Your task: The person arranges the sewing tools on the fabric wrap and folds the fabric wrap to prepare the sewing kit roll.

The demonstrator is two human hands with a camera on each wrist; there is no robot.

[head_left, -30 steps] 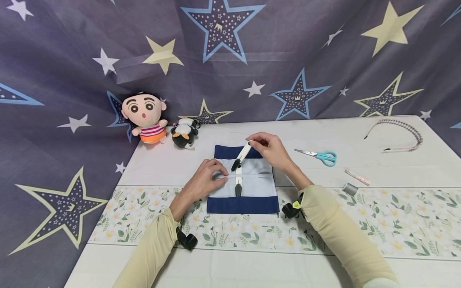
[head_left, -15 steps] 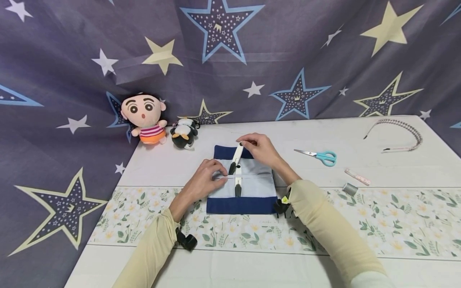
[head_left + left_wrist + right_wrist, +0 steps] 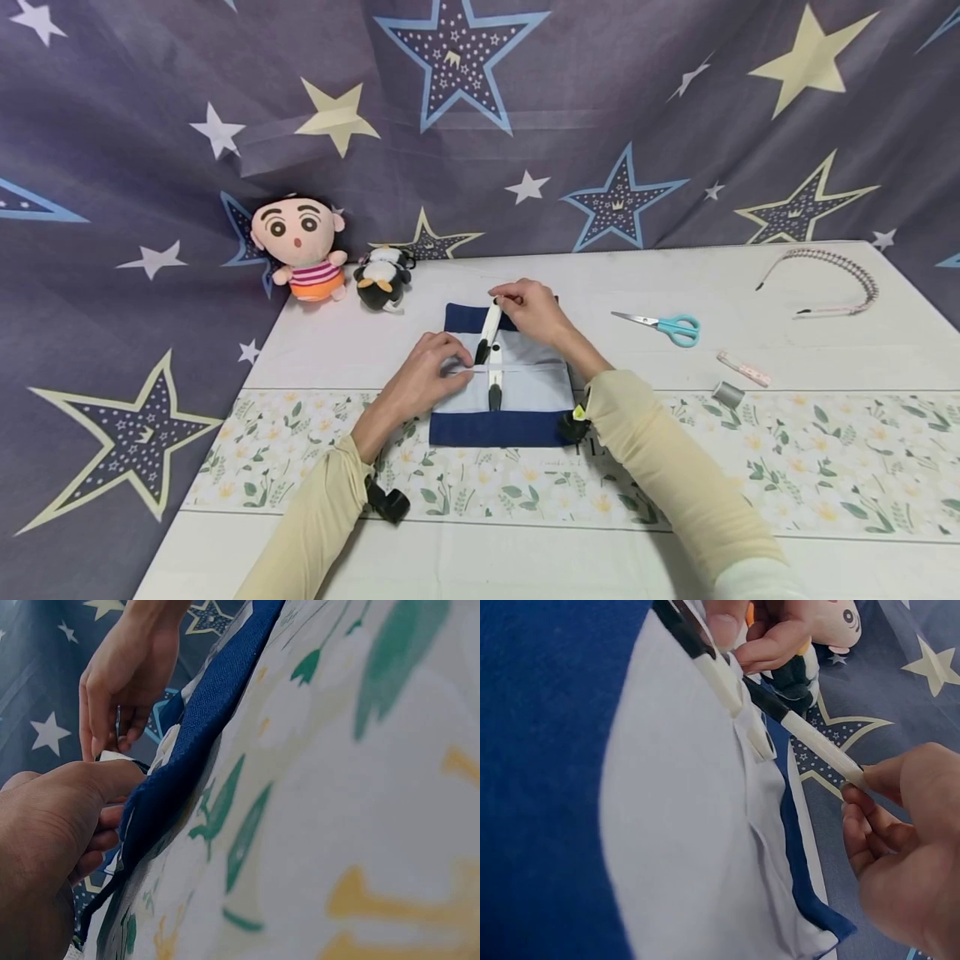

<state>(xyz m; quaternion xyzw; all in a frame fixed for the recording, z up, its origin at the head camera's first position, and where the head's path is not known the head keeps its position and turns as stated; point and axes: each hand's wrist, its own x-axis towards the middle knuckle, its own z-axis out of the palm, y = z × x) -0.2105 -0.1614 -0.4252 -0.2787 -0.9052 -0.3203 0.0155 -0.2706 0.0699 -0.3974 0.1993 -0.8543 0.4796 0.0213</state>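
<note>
A navy and light-blue fabric organizer lies spread on the table, a thin pale strap crossing its middle. My left hand pinches the strap near its left end, thumb and fingers at the raised strip. With thumb and fingertips, my right hand holds a white pen-shaped tool by its far end. Its black end points down at the strap, just left of a second, similar white tool tucked under that strap. In the right wrist view the held tool slants toward the left hand.
Right of the organizer lie blue-handled scissors, a small pink-white strip, a grey thread spool and a headband. A plush doll and penguin toy sit at back left, before a starry curtain.
My right hand has moved left, bringing the held tool from above the second tool to its left, its black end now lower at the strap. My left hand stays in place.
</note>
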